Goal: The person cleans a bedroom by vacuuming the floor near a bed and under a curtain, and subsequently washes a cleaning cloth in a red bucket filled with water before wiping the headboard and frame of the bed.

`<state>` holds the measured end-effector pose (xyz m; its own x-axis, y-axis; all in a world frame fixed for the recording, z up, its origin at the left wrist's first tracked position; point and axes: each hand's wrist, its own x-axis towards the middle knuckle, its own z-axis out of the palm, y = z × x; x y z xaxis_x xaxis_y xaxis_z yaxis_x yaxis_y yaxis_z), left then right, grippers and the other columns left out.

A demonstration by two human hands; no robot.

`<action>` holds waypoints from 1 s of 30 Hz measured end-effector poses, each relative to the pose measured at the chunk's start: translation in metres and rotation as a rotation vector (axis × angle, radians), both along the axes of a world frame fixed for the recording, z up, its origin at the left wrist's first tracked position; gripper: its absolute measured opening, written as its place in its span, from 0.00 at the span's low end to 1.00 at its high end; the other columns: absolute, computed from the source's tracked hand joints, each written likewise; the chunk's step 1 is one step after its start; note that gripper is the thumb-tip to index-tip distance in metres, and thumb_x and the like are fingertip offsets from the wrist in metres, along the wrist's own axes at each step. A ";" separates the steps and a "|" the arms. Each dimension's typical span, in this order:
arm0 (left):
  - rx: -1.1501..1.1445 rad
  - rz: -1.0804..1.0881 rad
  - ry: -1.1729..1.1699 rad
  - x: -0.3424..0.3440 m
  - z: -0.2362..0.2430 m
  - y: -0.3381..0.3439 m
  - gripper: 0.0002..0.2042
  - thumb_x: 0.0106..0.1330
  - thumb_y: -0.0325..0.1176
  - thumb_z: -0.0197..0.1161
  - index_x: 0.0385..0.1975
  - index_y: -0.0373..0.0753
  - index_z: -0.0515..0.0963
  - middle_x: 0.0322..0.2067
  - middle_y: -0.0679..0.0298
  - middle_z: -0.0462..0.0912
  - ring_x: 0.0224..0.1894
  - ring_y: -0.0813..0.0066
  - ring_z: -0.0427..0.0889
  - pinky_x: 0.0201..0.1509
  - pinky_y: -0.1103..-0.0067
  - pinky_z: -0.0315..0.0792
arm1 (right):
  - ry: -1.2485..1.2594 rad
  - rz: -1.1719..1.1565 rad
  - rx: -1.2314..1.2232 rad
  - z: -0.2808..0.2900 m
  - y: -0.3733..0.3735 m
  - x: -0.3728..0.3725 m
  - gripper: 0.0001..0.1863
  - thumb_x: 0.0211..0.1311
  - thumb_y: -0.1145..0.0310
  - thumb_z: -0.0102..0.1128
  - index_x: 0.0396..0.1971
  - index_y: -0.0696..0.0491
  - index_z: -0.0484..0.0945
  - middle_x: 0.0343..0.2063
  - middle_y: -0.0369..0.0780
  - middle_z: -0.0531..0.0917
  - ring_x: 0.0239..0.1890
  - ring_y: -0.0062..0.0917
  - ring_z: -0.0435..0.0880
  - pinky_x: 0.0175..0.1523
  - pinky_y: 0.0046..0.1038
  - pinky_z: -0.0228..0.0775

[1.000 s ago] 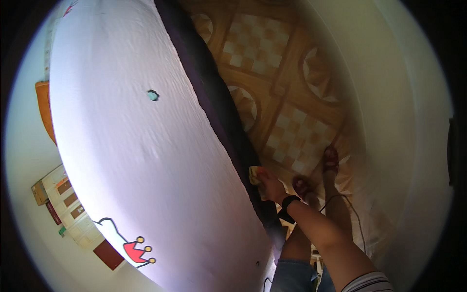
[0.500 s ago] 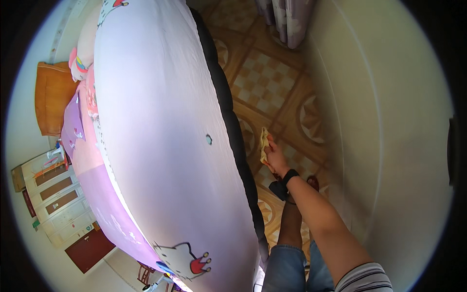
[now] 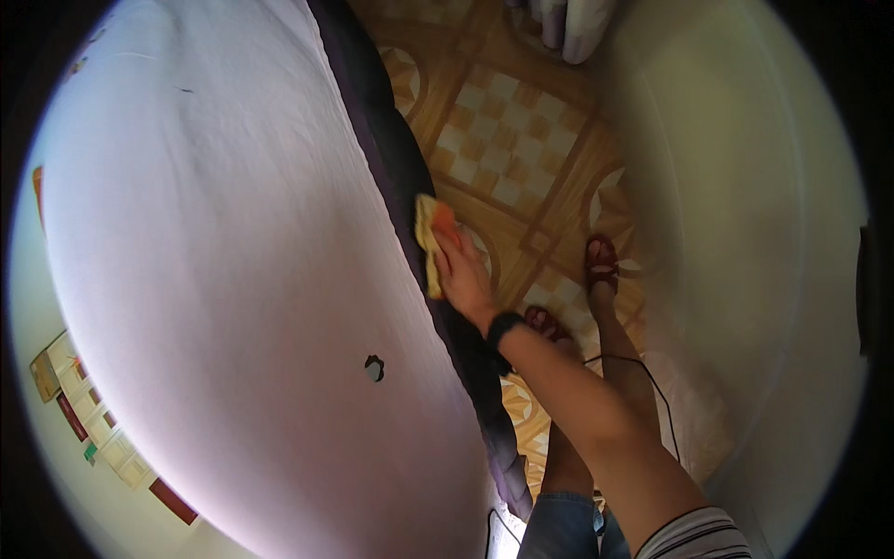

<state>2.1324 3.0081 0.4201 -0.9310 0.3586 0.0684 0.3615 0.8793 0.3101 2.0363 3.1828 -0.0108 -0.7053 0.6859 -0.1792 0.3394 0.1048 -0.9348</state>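
Note:
My right hand (image 3: 468,279), with a black band at the wrist, reaches in from the lower right. Its fingers are closed on a yellow and orange cloth (image 3: 427,244). The cloth lies against the dark padded edge (image 3: 384,154) of a large panel covered in white fabric (image 3: 233,224). Low on the white fabric is a small dark-rimmed spot (image 3: 374,369); whether it is a hole or a mark is unclear. My left hand does not show.
Patterned tile floor (image 3: 507,140) runs between the panel and a pale wall (image 3: 736,233) on the right. A curtain (image 3: 579,28) hangs at the far end. My feet wear red sandals (image 3: 602,261). A thin black cable (image 3: 659,387) crosses near my legs.
My right hand has carried the cloth leftward and slightly up, from over the floor onto the dark edge. The view has shifted, and the white panel now hides the bed behind it.

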 end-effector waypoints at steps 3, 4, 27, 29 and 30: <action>-0.006 -0.025 0.001 -0.005 -0.003 -0.008 0.21 0.59 0.52 0.62 0.19 0.40 0.71 0.22 0.65 0.71 0.25 0.70 0.69 0.30 0.73 0.64 | -0.048 0.064 0.079 -0.023 0.015 -0.030 0.17 0.62 0.68 0.51 0.52 0.49 0.71 0.51 0.49 0.68 0.53 0.45 0.68 0.57 0.38 0.64; 0.082 -0.095 0.039 -0.011 -0.009 -0.003 0.18 0.59 0.48 0.62 0.19 0.40 0.71 0.21 0.64 0.72 0.25 0.70 0.71 0.30 0.73 0.65 | -0.054 0.065 0.071 -0.027 0.008 -0.029 0.17 0.62 0.68 0.51 0.52 0.49 0.71 0.51 0.49 0.68 0.53 0.45 0.68 0.57 0.38 0.64; 0.086 -0.283 0.160 -0.024 -0.030 -0.007 0.10 0.58 0.35 0.58 0.23 0.41 0.66 0.25 0.63 0.68 0.27 0.69 0.69 0.33 0.73 0.64 | -0.060 -0.086 0.084 -0.036 -0.002 -0.033 0.18 0.63 0.65 0.50 0.53 0.48 0.71 0.51 0.46 0.71 0.54 0.42 0.67 0.60 0.37 0.59; 0.076 -0.285 0.159 -0.023 -0.031 -0.006 0.10 0.59 0.36 0.58 0.23 0.41 0.66 0.25 0.63 0.68 0.27 0.69 0.69 0.33 0.73 0.64 | -0.158 -0.221 -0.083 -0.054 -0.009 -0.028 0.18 0.64 0.62 0.49 0.52 0.49 0.72 0.52 0.46 0.71 0.53 0.44 0.69 0.59 0.38 0.60; 0.073 -0.286 0.156 -0.024 -0.030 -0.006 0.10 0.59 0.36 0.58 0.23 0.41 0.66 0.25 0.63 0.68 0.27 0.69 0.69 0.33 0.73 0.64 | -0.263 -0.348 -0.248 -0.066 -0.015 -0.020 0.19 0.64 0.59 0.47 0.51 0.50 0.72 0.53 0.47 0.71 0.51 0.46 0.71 0.58 0.39 0.62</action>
<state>2.1087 3.0018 0.3900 -0.7693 0.5932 0.2372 0.6389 0.7126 0.2898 2.0166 3.1680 -0.0771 -0.3513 0.7864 -0.5081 0.5424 -0.2714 -0.7951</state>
